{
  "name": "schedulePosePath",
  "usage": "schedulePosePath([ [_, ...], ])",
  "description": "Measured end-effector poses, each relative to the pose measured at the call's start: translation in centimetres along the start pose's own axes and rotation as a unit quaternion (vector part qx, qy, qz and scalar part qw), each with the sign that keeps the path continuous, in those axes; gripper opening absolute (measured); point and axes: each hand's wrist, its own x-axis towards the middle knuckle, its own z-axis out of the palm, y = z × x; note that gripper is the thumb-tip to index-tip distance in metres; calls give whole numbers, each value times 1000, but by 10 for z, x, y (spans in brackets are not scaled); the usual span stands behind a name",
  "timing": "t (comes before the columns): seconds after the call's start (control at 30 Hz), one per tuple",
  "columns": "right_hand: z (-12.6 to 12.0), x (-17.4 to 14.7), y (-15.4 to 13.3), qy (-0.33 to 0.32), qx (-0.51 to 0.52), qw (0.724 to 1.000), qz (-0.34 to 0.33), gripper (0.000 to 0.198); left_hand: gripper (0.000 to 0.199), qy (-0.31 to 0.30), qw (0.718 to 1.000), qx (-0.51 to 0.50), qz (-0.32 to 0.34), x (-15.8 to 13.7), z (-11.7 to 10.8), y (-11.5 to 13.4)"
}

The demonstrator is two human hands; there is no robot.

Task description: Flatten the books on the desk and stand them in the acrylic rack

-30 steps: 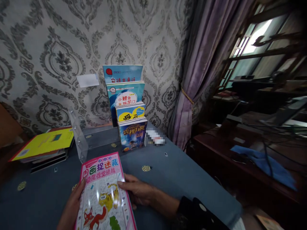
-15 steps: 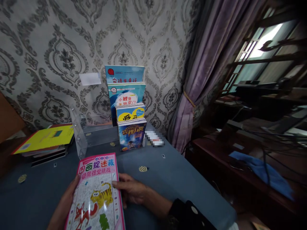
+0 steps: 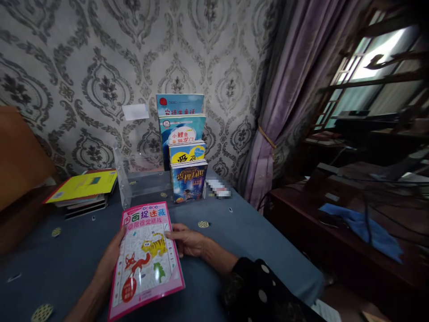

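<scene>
Both my hands hold a pink-bordered picture book [image 3: 147, 264] with a tiger and a fox on its cover, tilted up above the table. My left hand [image 3: 115, 248] grips its left edge, the fingers hidden behind it. On the right edge my right hand [image 3: 187, 240] has its thumb over the cover and its fingers behind. Beyond the book stands a clear acrylic rack [image 3: 147, 185]. Its right side holds several upright books in steps, with a dark blue book [image 3: 190, 182] in front and a light blue book [image 3: 181, 103] tallest at the back.
A stack of books topped by a yellow one [image 3: 85, 185] lies left of the rack. A blurred white item [image 3: 218, 187] lies right of it. The blue tablecloth [image 3: 261, 250] covers the table. A purple curtain [image 3: 278, 107] hangs at right, by a dark red cabinet [image 3: 301, 219] with a blue cloth.
The view has shifted left and tilted slightly down, so more of the picture book's lower cover shows. Both hands keep their hold on it.
</scene>
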Motion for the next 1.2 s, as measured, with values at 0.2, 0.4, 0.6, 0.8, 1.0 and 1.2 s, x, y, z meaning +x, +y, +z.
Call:
schedulePosePath([
  [0.2, -2, -6, 0, 17, 14, 1000, 2, 60, 57, -8, 999, 27, 41, 14, -17, -3],
  [0.4, -2, -15, -3, -1, 0, 1000, -7, 61, 68, 1, 990, 84, 112, 12, -21, 3],
  [0.6, 4, -10, -23, -36, -97, 993, -48, 56, 84, -30, 983, 132, 123, -7, -19, 30],
  [0.8, 39, -16, -67, -14, -273, 946, -173, 50, 67, -33, 956, 178, 230, -20, -22, 58],
  [1.0, 49, -33, -67, 12, -409, 895, -177, 45, 55, -89, 894, 376, 227, -31, -40, 56],
  [1.2, 49, -29, -89, 31, -470, 863, -180, 32, 53, -99, 812, 514, 259, -35, -30, 82],
])
